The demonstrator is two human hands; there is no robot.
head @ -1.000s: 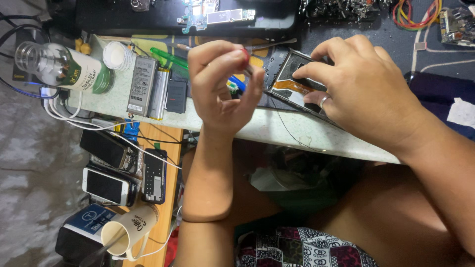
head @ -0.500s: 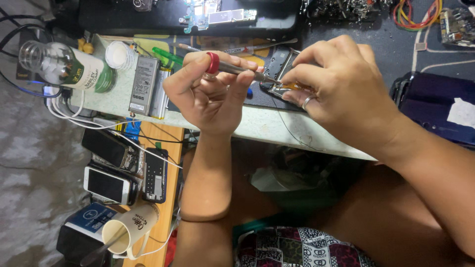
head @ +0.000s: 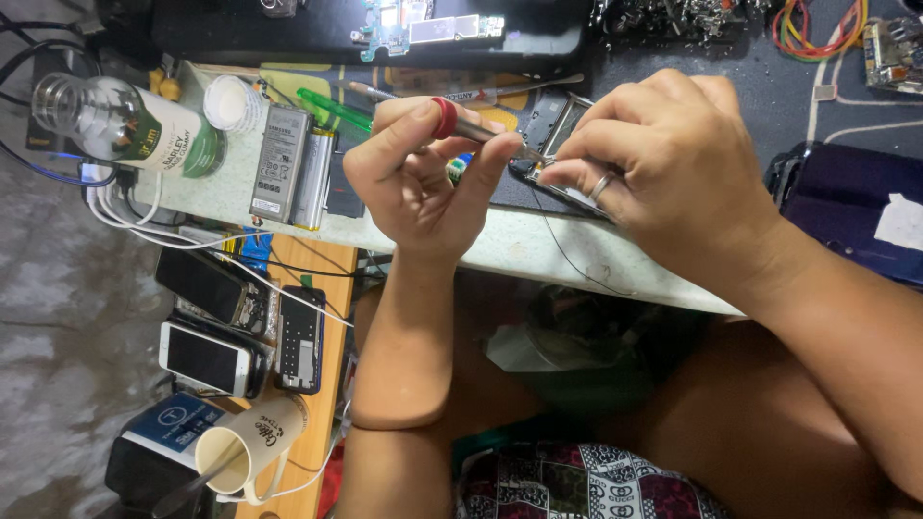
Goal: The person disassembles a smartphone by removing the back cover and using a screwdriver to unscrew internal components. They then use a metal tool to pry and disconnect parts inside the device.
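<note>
Two hands at work over an opened phone (head: 553, 130) near the far edge of the counter (head: 500, 245). Left hand (head: 423, 168) clenched around a screwdriver (head: 471, 125) with a red ring near its cap, index fingertip pressed on the cap, shaft slanting right and down toward the phone's frame. Right hand (head: 663, 163), ring on one finger, laid over the phone's right part, fingertips pinching something small at the frame just beside the screwdriver tip; too small to tell what. Phone lying flat, back open, partly hidden under the right hand. Left of the hands on the counter: silver battery (head: 279, 163), second cell just beside it, green pen (head: 332, 108), white cap (head: 231, 101), glass bottle (head: 115, 125) on its side at the corner. White cables (head: 144, 226) trailing off the counter's left end. Lower down on a wooden shelf (head: 322, 384): three phones (head: 207, 358) close together, paper cup (head: 245, 444) tipped on its side. Circuit board (head: 423, 21) at top, coloured wires (head: 817, 24) at upper right.
</note>
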